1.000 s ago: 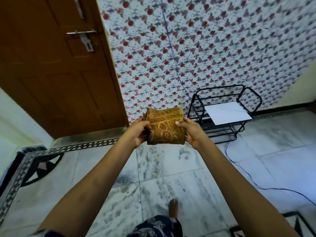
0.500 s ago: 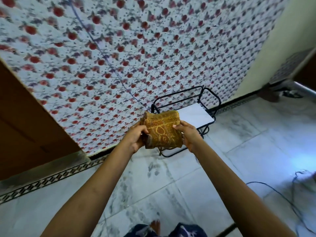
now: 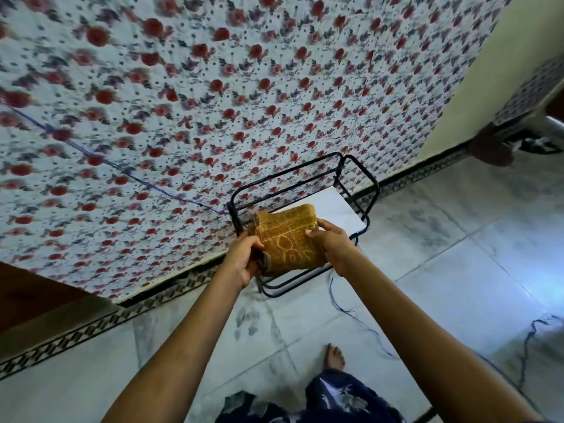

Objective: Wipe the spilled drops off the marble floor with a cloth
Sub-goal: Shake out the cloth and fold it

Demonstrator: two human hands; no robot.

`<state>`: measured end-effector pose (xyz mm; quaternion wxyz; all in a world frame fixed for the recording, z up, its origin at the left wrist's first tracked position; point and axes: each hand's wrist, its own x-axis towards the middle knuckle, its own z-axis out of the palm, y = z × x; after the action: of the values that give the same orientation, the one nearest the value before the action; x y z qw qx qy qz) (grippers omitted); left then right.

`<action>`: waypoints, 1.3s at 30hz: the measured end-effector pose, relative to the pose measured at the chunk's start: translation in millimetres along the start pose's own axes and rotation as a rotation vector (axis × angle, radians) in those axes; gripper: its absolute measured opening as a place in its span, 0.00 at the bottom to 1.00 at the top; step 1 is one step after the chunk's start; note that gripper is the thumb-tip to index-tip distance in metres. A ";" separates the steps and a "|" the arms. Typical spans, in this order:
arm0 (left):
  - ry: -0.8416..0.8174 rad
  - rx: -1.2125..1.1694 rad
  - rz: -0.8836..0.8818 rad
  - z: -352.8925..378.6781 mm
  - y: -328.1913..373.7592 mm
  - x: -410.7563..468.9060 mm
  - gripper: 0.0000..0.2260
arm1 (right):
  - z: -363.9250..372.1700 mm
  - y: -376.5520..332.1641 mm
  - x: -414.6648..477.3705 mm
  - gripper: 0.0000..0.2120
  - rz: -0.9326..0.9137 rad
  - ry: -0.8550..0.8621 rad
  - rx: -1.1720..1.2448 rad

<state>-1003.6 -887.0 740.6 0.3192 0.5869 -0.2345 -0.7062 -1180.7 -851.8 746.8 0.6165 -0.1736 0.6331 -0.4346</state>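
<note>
At chest height above the marble floor (image 3: 442, 270), left hand (image 3: 242, 261) and right hand (image 3: 334, 244) grip opposite ends of the folded mustard cloth (image 3: 287, 239). Its long axis runs left-right, slightly tilted; no legible writing. Beyond stands a black wire rack (image 3: 305, 184).

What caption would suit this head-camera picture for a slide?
Both hands, left and right, hold a folded yellow cloth above the marble floor, before a black wire rack.
</note>
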 end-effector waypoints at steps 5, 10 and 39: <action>0.086 -0.107 -0.114 63.3 -7.3 55.2 0.07 | -47.8 -30.0 78.4 0.12 0.084 -0.032 -0.054; 0.138 -0.175 -0.124 100.3 -3.0 114.3 0.09 | -71.3 -39.8 151.9 0.15 0.173 -0.048 -0.053; 0.424 0.395 0.007 123.3 -123.5 509.5 0.18 | -120.0 60.1 561.0 0.16 -0.006 -0.036 -0.762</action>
<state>-1200.7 -1177.6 332.2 0.2428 0.7714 -0.2975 -0.5075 -1374.2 -1201.7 331.0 0.5173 -0.3999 0.7380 -0.1670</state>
